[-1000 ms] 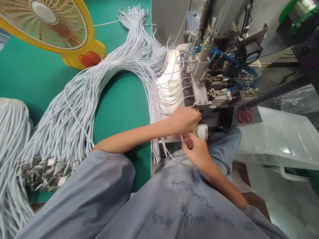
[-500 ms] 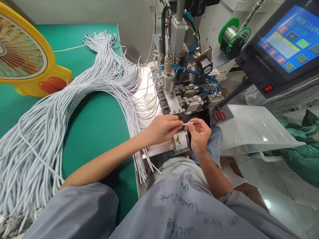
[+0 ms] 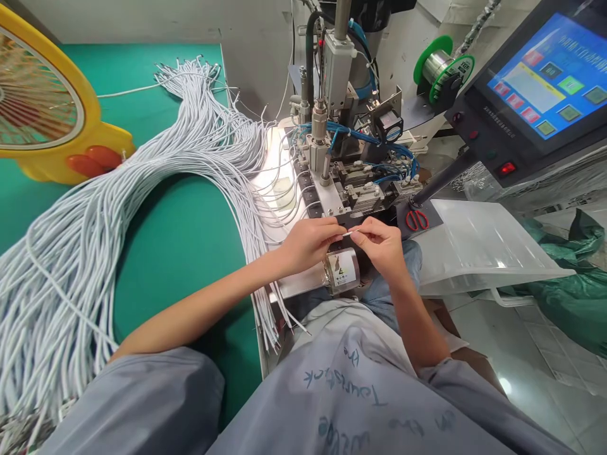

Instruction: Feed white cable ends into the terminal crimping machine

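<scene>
My left hand (image 3: 313, 243) pinches a thin white cable (image 3: 348, 234) close to its end, in front of the soldering machine (image 3: 327, 151). The fingertips of my right hand (image 3: 382, 243) close on the same cable end, almost touching the left fingers. Only a short white piece shows between the hands. Left of the machine lies a big bundle of white cables (image 3: 142, 164), with several strands reaching onto the machine's lit plate (image 3: 279, 170). Just below my hands sits a clear container with a white label (image 3: 342, 270).
A yellow fan (image 3: 95, 126) stands at the left on the green mat (image 3: 180, 253). To the right are a touchscreen panel (image 3: 545, 82), a solder wire spool (image 3: 439, 66), red-handled scissors (image 3: 417, 220) and a translucent plastic tray (image 3: 493, 246).
My right fingers have shifted slightly left and up along the cable, closer to my left hand, and less of the cable end shows. My left hand stays nearly still.
</scene>
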Available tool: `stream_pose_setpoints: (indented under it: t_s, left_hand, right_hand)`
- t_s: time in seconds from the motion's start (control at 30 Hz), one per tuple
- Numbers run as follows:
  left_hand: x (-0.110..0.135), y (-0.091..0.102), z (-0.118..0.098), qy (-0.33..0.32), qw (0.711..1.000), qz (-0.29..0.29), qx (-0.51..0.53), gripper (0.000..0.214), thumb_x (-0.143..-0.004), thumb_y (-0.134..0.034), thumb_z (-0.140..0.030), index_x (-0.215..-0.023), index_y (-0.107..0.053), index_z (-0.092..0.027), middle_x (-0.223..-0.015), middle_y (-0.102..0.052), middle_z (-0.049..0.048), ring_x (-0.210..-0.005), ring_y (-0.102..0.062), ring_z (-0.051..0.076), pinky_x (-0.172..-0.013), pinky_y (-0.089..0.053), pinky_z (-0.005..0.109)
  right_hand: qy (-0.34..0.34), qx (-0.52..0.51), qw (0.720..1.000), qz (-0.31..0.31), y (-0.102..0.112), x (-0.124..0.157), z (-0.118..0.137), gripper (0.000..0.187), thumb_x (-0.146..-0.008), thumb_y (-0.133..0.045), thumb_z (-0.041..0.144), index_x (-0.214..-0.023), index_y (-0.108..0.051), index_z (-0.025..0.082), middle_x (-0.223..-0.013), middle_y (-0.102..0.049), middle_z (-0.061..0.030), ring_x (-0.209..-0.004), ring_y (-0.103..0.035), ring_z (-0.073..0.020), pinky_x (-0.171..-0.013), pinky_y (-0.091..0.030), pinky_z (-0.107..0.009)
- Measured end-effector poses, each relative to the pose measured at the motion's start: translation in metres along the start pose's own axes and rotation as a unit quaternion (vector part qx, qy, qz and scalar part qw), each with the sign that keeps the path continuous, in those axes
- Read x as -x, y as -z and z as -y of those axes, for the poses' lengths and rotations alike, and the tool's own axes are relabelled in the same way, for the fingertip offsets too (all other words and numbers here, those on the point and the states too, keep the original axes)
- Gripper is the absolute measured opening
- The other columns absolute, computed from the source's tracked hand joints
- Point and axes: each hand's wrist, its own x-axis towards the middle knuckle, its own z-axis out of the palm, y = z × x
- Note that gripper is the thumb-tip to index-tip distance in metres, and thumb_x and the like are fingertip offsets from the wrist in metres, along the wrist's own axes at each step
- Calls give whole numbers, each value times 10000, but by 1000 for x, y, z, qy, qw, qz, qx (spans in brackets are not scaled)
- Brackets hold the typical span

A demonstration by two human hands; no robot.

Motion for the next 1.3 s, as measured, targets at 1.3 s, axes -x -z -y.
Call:
stream_pose_setpoints:
  t_s: [1.3]
  left_hand:
    - [0,-5,3,-106,969,-66,-212,225,-868,-453,-93,-709,-600,-154,-635,-572,22,-613,-454,128,-535,-304,259]
  right_hand:
    - [-10,74,997,-1,-11,-3,-6,224,-730,-566,227,-520,-540,154,-486,-276,60,-474,-261,-70,-469,-221,-246]
